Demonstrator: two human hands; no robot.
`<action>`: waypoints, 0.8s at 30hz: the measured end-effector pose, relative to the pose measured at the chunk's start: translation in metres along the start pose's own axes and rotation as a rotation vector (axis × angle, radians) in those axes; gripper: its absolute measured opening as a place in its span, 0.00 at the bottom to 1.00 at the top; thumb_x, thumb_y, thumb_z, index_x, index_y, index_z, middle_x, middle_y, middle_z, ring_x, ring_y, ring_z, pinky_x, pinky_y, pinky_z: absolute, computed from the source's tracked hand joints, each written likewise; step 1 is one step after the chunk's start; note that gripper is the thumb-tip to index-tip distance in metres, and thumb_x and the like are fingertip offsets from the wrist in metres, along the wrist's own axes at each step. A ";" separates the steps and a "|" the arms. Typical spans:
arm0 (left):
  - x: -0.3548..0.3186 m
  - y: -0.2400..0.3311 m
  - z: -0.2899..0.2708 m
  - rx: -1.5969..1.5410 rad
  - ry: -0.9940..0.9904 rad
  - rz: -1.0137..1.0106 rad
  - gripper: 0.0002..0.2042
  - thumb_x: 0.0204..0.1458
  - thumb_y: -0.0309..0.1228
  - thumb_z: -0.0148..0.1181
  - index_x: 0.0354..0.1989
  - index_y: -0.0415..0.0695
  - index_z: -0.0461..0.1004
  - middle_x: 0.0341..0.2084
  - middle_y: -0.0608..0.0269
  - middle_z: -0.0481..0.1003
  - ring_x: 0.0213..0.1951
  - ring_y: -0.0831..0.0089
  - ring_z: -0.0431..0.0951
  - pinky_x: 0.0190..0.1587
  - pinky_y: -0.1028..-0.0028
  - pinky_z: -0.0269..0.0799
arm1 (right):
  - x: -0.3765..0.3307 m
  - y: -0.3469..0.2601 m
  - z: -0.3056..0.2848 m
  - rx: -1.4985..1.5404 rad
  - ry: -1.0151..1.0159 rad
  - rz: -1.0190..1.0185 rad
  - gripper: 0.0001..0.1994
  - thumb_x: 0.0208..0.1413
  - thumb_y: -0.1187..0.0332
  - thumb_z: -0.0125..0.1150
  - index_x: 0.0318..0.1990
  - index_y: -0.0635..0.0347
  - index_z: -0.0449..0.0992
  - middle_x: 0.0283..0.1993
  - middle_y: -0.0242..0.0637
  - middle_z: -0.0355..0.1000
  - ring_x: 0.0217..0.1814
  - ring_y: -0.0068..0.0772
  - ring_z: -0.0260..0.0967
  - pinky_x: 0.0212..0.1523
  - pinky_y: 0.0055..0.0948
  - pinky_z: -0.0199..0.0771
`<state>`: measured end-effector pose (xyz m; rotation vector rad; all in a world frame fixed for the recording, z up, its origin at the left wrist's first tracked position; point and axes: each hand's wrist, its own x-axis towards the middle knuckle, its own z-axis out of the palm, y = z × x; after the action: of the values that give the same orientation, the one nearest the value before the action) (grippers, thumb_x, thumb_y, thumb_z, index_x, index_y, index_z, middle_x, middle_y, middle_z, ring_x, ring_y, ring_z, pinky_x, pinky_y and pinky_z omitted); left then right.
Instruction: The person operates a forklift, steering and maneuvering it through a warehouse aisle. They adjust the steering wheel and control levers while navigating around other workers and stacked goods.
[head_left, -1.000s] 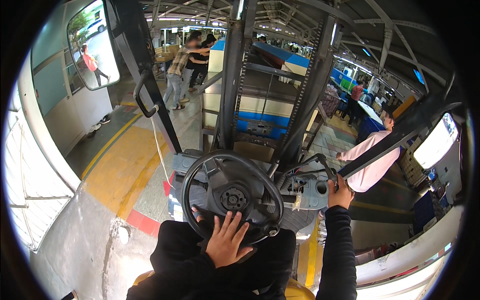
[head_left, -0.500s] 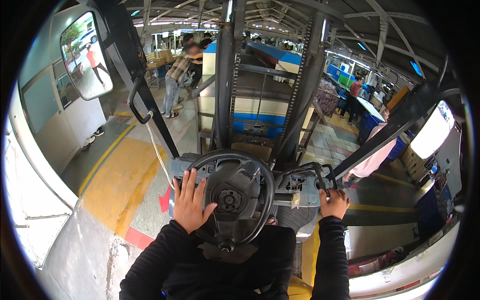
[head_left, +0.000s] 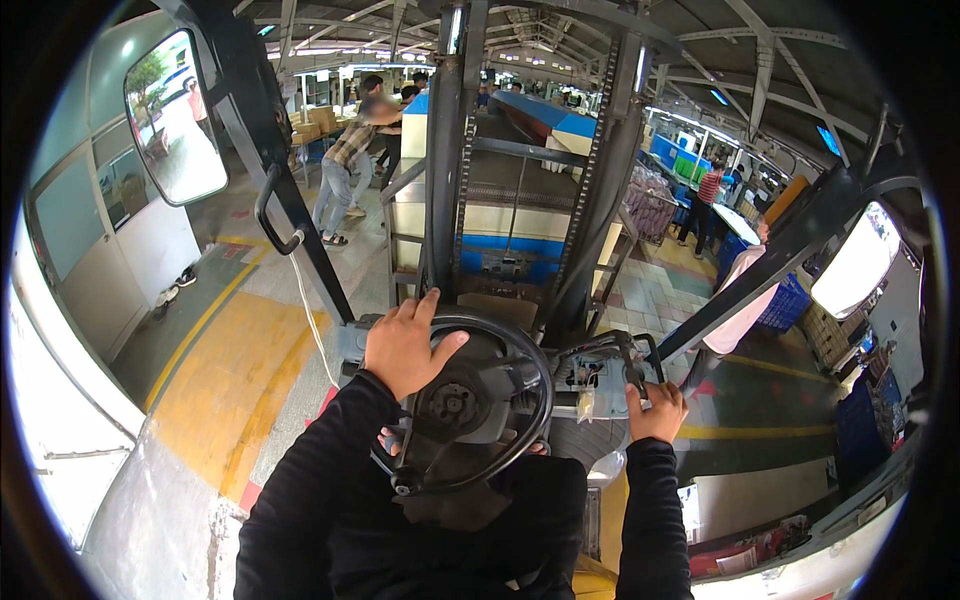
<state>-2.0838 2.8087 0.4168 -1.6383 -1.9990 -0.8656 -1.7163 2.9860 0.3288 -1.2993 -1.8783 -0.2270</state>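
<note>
My left hand (head_left: 402, 350) lies palm down on the upper left of the black steering wheel (head_left: 547, 395) of a forklift. Its thumb points out to the right and its fingers are stretched forward, not wrapped round the rim. The spinner knob (head_left: 403, 488) is low on the wheel's left side. On the right, my right hand (head_left: 660, 412) has its fingers curled at a black control lever (head_left: 635, 372) on the grey dashboard (head_left: 585, 372). Part of that lever is covered by the hand.
Ahead stand the dark mast (head_left: 447, 170) and a large cream and blue load (head_left: 409, 215). A person in a checked shirt (head_left: 352, 148) leans toward the load's left side. Close on the right is a person in pink (head_left: 742, 292). A white wall (head_left: 160, 240) runs along the left.
The steering wheel has turned clockwise, its knob shifting left. My left hand has moved up and right over the rim. My right hand stays by the lever; the surroundings have shifted slightly.
</note>
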 end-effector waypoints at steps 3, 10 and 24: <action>0.019 0.001 0.013 0.015 0.007 0.061 0.33 0.59 0.59 0.55 0.54 0.37 0.75 0.35 0.48 0.79 0.38 0.49 0.81 0.44 0.57 0.76 | 0.002 -0.002 0.010 -0.013 0.006 0.005 0.19 0.52 0.48 0.68 0.37 0.55 0.84 0.42 0.41 0.81 0.61 0.53 0.69 0.64 0.54 0.59; 0.050 0.013 0.040 0.060 -0.007 0.179 0.31 0.57 0.62 0.54 0.36 0.40 0.80 0.34 0.51 0.80 0.38 0.53 0.81 0.50 0.53 0.74 | 0.007 -0.008 0.028 -0.029 0.009 0.018 0.19 0.52 0.48 0.67 0.37 0.54 0.84 0.42 0.40 0.81 0.62 0.53 0.69 0.65 0.56 0.57; 0.079 -0.001 0.066 0.072 -0.001 0.272 0.31 0.56 0.63 0.55 0.36 0.41 0.81 0.34 0.55 0.80 0.44 0.55 0.79 0.59 0.48 0.66 | 0.032 -0.015 0.054 -0.051 0.043 -0.012 0.19 0.51 0.48 0.69 0.36 0.55 0.85 0.41 0.41 0.81 0.59 0.51 0.70 0.65 0.55 0.57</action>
<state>-2.0975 2.9110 0.4217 -1.8137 -1.7331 -0.6841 -1.7615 3.0321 0.3209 -1.3075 -1.8551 -0.3093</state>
